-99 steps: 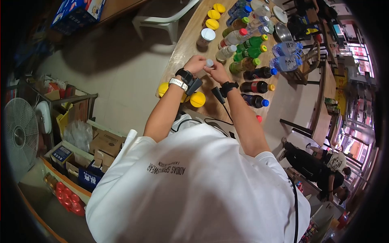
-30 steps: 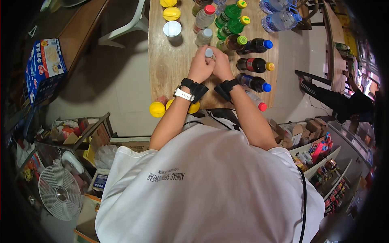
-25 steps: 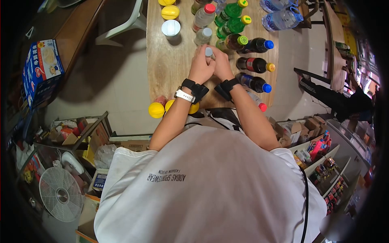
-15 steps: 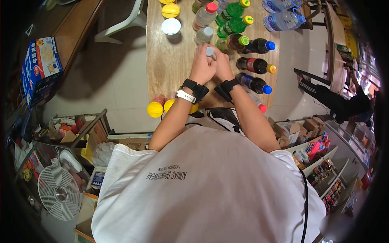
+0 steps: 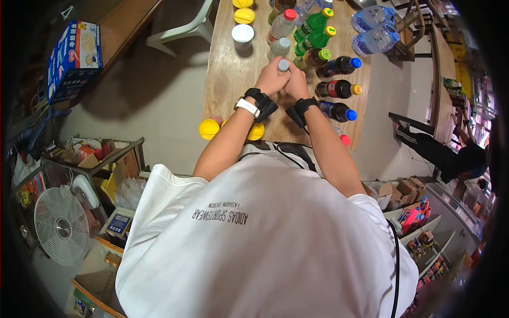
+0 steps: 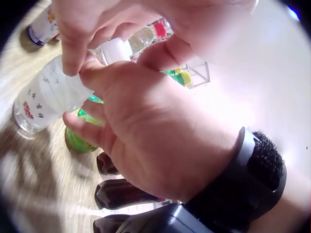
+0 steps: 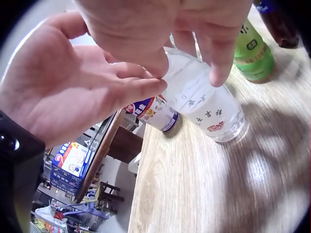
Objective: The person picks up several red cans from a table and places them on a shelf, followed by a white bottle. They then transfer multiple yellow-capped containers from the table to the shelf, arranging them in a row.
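Observation:
A clear bottle with white cap stands between the two hands on the wooden table. The left hand, wearing a white watch, and the right hand hold its upper part. In the left wrist view, the left hand comes from above, while the right hand has fingers at the neck of the bottle. The right wrist view shows the bottle with its base on the wood, the left hand beside it and the right hand above. Some fingertips are hidden.
Beyond the hands stands a white-capped bottle. Dark bottles and green bottles line the right side. A white-lidded cup and yellow-lidded containers are at the left, large water bottles at far right.
The head view has turned and shifted, so table and bottles sit elsewhere in it. Compared with the oldest frame, the hands are closer together around the bottle. Lately their hold looks the same.

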The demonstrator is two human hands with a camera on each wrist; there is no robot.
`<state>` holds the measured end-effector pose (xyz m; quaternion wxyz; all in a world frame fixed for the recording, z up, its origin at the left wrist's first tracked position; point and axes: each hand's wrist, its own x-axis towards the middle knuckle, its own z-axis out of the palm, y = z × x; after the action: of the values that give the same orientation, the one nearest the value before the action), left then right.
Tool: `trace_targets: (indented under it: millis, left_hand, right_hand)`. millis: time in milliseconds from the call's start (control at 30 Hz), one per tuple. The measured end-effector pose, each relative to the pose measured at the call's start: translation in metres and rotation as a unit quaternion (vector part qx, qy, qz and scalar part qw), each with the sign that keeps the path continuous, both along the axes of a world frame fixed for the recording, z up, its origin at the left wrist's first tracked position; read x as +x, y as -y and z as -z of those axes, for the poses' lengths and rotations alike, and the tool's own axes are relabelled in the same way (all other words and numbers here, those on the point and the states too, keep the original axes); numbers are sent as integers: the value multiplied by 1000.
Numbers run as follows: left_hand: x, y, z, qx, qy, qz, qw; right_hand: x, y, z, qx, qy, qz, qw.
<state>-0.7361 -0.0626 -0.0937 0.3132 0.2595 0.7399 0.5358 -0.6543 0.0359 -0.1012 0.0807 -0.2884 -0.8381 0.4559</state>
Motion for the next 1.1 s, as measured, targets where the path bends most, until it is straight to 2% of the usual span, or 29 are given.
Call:
trace_targets:
  millis: [133, 200, 300, 400, 500, 567, 667, 733, 833, 867, 967, 1100]
  left_hand:
    - [-18, 6, 4, 10, 114, 84, 990]
    - [-14, 17, -3, 14, 111, 25, 993]
    - [-9, 39, -13, -17, 96, -28, 995]
    - [1, 70, -31, 29, 150, -36, 988]
    - [13, 106, -64, 47, 178, -47, 982]
    - [15, 137, -72, 63, 174, -74, 980]
    - [10, 184, -72, 38, 85, -133, 987]
    - [7, 209, -68, 22, 20, -163, 986]
    - [15, 235, -63, -106, -169, -106, 974]
    - [16, 241, -57, -147, -194, -70, 967]
    - [41, 242, -51, -260, -214, 12, 942]
    - [62, 233, -34, -339, -259, 33, 904]
  right_hand:
    - [2, -3, 13, 15, 24, -21, 999]
    - [4, -2, 21, 29, 7, 4, 1000]
    - [10, 16, -18, 35, 8, 25, 999]
    - [25, 28, -32, 58, -44, 35, 997]
    - [46, 32, -10, 21, -85, 23, 996]
    - [61, 49, -36, 10, -39, 3, 999]
    - [79, 62, -38, -16, 39, -48, 998]
    - [82, 73, -39, -20, 7, -133, 991]
    - [83, 95, -43, 42, -38, -236, 970]
    - [81, 103, -46, 74, -53, -265, 960]
    - [75, 124, -57, 125, 6, -350, 928]
    - [72, 145, -49, 220, 41, -377, 899]
